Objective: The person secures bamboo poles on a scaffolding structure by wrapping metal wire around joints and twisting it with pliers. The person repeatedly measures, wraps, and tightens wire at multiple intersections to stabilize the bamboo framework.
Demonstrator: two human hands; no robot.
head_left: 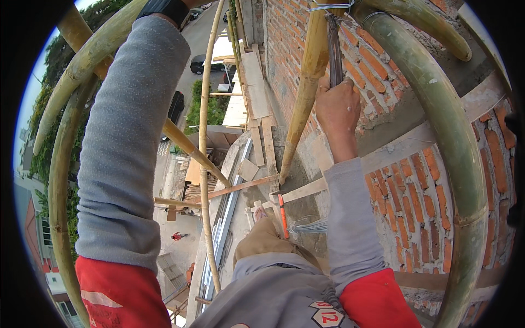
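My right hand (338, 106) is closed round the lower end of a long dark tool (334, 46), perhaps pincers. Its upper end reaches the thin tie wire (331, 6) at the top of a slanting yellow bamboo pole (313, 60). A thick green bamboo (432, 82) curves away to the right of that joint. My left arm stretches up past another bamboo pole (90, 57); a dark band circles the wrist. Only a sliver of my left hand (192, 2) shows at the top edge, its fingers out of sight.
A rough brick wall (418, 208) rises at the right. Below are a hammer-like tool with an orange handle (283, 216), a bundle of wire (309, 226), planks (268, 147) and metal lengths (225, 218). A drop to the street lies left of a thin bamboo pole (204, 136).
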